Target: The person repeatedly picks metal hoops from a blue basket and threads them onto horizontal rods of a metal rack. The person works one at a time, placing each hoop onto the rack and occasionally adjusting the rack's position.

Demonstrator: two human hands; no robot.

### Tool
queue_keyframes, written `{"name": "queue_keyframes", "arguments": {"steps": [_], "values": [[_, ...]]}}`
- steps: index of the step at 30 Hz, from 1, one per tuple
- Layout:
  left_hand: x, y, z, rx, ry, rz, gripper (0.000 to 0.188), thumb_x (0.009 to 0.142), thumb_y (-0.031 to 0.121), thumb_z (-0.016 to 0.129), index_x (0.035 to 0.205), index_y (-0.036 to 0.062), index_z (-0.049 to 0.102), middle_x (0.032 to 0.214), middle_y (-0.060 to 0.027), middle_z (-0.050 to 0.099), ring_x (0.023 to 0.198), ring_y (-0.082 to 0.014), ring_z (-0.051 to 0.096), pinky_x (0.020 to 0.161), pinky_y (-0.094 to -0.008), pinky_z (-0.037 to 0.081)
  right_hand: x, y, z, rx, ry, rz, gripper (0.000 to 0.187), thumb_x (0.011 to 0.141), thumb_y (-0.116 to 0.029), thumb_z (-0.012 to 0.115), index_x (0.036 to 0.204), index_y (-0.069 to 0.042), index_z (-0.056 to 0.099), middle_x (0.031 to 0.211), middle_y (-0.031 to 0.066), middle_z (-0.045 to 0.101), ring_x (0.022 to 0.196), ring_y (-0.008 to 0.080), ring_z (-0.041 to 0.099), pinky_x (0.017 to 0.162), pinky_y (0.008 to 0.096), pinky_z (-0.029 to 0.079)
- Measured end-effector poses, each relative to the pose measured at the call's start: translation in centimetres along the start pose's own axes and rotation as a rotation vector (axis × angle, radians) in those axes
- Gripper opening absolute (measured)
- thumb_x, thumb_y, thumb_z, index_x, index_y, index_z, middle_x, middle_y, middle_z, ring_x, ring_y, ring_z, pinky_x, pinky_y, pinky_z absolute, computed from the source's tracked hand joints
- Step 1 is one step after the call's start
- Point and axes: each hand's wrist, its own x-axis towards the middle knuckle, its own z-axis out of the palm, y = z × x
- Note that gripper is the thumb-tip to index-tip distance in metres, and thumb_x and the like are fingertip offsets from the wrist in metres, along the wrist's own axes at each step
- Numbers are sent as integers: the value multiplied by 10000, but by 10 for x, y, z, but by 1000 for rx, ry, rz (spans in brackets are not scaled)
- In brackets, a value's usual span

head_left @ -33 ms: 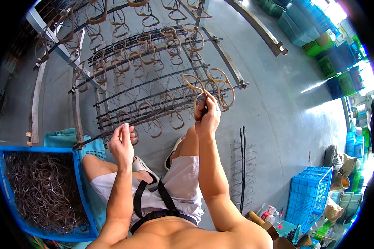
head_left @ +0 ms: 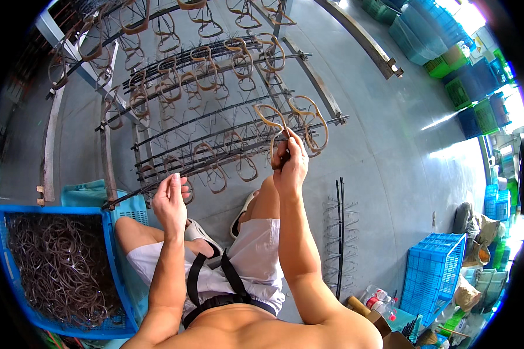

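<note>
Brown, glossy, spectacle-shaped frame (head_left: 284, 122) is pinched in the right hand's (head_left: 291, 161) fingers near a long black metal rod (head_left: 128, 198); a careless turn could snag it on the neighbouring amber looped frame (head_left: 328, 131). Those fingers hide its lower part; whether the left hand's (head_left: 170, 205) curled fingers grip anything, I cannot tell.
</note>
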Motion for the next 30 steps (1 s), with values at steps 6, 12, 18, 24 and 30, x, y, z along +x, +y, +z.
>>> {"name": "queue_keyframes", "arguments": {"steps": [6, 12, 18, 24, 30], "values": [[-1, 2, -1, -93, -63, -3, 293, 924, 211, 569, 1011, -64, 622, 866, -130, 673, 713, -151, 645, 653, -261, 546, -15, -2, -3, -359, -116, -94, 300, 969, -155, 450, 1219, -14, 536, 622, -38, 401, 488, 38, 370, 407, 175, 283], [4, 3, 1, -133, -99, -10, 304, 924, 213, 569, 1002, -77, 617, 859, -145, 669, 732, -177, 657, 673, -280, 555, -11, -6, -8, -602, -226, -172, 299, 963, -136, 462, 1220, -9, 546, 653, -37, 458, 529, 25, 411, 457, 177, 345], [3, 0, -4, -122, -104, -9, 306, 933, 217, 554, 992, -77, 614, 865, -140, 669, 733, -174, 657, 674, -282, 556, -9, -10, -7, -707, -212, -229, 293, 960, -120, 455, 1214, -6, 548, 677, -36, 457, 558, 27, 423, 495, 188, 389], [4, -2, -8, -143, -103, -35, 309, 941, 222, 537, 979, -74, 616, 862, -131, 670, 726, -164, 655, 670, -275, 554, -2, -8, -9, -557, -146, -177, 297, 967, -137, 459, 1223, -6, 533, 659, -40, 430, 535, 34, 387, 471, 192, 332], [3, 5, -5, -143, -128, -27, 299, 934, 218, 550, 956, -71, 621, 837, -128, 668, 693, -155, 650, 645, -267, 550, -11, -9, -7, -650, -176, -183, 305, 970, -142, 446, 1231, -10, 533, 639, -34, 450, 532, 31, 402, 468, 192, 353]]}}
